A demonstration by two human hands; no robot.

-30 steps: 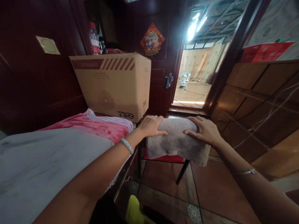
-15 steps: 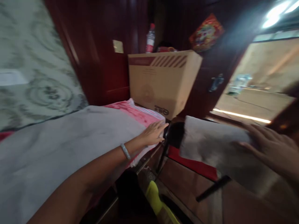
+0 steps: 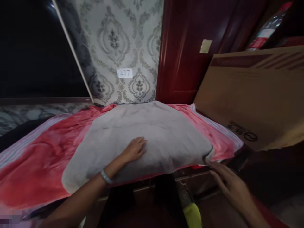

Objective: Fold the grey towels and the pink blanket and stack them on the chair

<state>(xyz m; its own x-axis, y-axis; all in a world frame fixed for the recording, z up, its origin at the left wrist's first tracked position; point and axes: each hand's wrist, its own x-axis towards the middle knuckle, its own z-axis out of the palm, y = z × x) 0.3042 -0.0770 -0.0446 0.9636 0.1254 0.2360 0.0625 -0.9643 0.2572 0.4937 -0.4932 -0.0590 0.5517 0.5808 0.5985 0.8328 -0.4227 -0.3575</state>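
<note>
A light grey cloth [image 3: 152, 133] lies spread over a red and pink plush blanket [image 3: 54, 152] with striped edges. My left hand [image 3: 134, 148], with a pale bangle on the wrist, rests on the middle of the grey cloth, fingers stretched out. At the cloth's right front corner is my right hand [image 3: 229, 180]. Its fingertips touch that corner, which is slightly raised with a dark fold beside it, and the thumb stands apart from the fingers.
A large cardboard box [image 3: 256, 95] stands to the right, with a red-capped bottle [image 3: 268, 30] behind its top. Against the patterned wall are a dark screen [image 3: 40, 50] and a label reading 277 [image 3: 124, 73]. Something yellow-green [image 3: 193, 215] is low in front.
The view has swung left. My left hand has gone from the covering's right edge to the grey cloth's middle. My right hand has left the grey fabric at the far right for the cloth's corner.
</note>
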